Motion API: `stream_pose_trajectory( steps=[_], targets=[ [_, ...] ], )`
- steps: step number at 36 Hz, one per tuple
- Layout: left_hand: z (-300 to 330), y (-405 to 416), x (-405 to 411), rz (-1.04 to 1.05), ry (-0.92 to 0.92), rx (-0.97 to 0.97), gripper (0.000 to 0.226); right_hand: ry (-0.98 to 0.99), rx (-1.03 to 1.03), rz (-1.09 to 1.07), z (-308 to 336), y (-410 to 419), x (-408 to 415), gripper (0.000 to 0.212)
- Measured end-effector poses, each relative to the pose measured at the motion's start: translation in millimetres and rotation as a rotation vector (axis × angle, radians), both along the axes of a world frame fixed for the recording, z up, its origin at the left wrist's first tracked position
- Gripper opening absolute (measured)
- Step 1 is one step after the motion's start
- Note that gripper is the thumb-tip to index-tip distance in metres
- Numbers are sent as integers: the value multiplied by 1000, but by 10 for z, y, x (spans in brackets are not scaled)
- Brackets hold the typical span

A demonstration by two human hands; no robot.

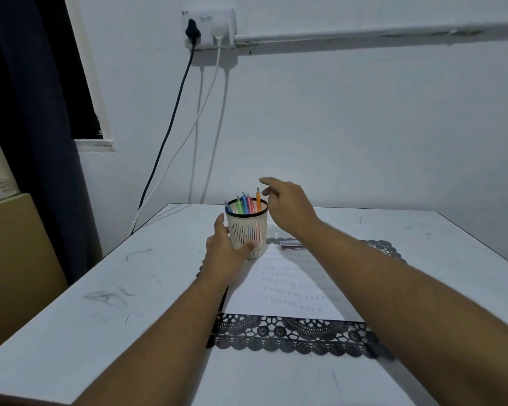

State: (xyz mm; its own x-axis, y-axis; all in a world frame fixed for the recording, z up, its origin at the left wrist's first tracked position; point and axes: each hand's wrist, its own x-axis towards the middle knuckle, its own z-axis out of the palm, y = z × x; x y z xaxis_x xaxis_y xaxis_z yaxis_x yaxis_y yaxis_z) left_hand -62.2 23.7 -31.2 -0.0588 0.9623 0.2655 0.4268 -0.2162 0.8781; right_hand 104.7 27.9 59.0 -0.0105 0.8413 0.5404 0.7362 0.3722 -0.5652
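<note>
left hand (222, 253) grips the pen cup (247, 232) low on its wall: thumb across the front, fingers round the far-left side. judged purpose: steady a light cup so it neither tips nor slides when a pen is drawn.

right hand (288, 209) hovers just above and right of the cup rim, fingers loosely spread, holding nothing. its fingertips are nearest the orange pen (258, 199); i cannot tell if they touch it.

orange pen: tallest, at the right side of the cup, clicker end up, so probably the easiest pick. other pens (244, 205) (green, blue, pink) lean in the cup left of it.

cup: upright on the table (100, 288). printed sheet (288, 288) starts at the cup base and runs toward me, on a lace mat (291, 332). small flat pack (291, 244) lies just right of the cup base.

next, as i judge it: pinch the orange pen near its top and lift straight up.
</note>
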Motion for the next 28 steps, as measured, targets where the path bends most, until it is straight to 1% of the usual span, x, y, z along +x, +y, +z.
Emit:
stream_pose_trajectory(
  steps=[3, 5, 6, 9, 10, 11, 12, 13, 15, 16, 18, 20, 24, 28],
  targets=[
    [23, -25, 12, 45, 14, 55, 105, 75, 36, 2, -64, -134, 116, 37],
    [72, -88, 21, 102, 31, 158, 102, 82, 28, 5, -150, -232, 227, 29],
    [103, -127, 24, 130, 45, 239, 96, 77, 10, 8, -206, -284, 291, 25],
    [183, -254, 52, 190, 170, 621, 65, -12, -113, -10, -391, -445, 489, 17],
    [200, -297, 78, 175, 217, 713, 53, -66, -163, -25, -450, -497, 542, 18],
    [216, -336, 113, 131, 269, 754, 39, -137, -203, -51, -507, -547, 587, 20],
    [223, -375, 159, 66, 327, 744, 24, -224, -227, -89, -561, -598, 626, 23],
    [214, -410, 217, -11, 402, 686, 14, -314, -234, -133, -611, -645, 659, 26],
    [141, -451, 336, -141, 593, 519, 30, -463, -225, -204, -679, -719, 714, 32],
    [91, -461, 380, -179, 678, 449, 36, -508, -234, -217, -704, -747, 739, 33],
    [3, -473, 424, -195, 793, 379, 40, -542, -293, -193, -746, -786, 781, 35],
    [-45, -469, 415, -190, 854, 331, 41, -548, -334, -160, -778, -818, 802, 34],
    [-56, -477, 391, -226, 944, 309, 39, -575, -295, -151, -824, -865, 797, 31],
    [-61, -479, 379, -242, 939, 294, 37, -565, -286, -152, -823, -886, 818, 30]
  ],
)
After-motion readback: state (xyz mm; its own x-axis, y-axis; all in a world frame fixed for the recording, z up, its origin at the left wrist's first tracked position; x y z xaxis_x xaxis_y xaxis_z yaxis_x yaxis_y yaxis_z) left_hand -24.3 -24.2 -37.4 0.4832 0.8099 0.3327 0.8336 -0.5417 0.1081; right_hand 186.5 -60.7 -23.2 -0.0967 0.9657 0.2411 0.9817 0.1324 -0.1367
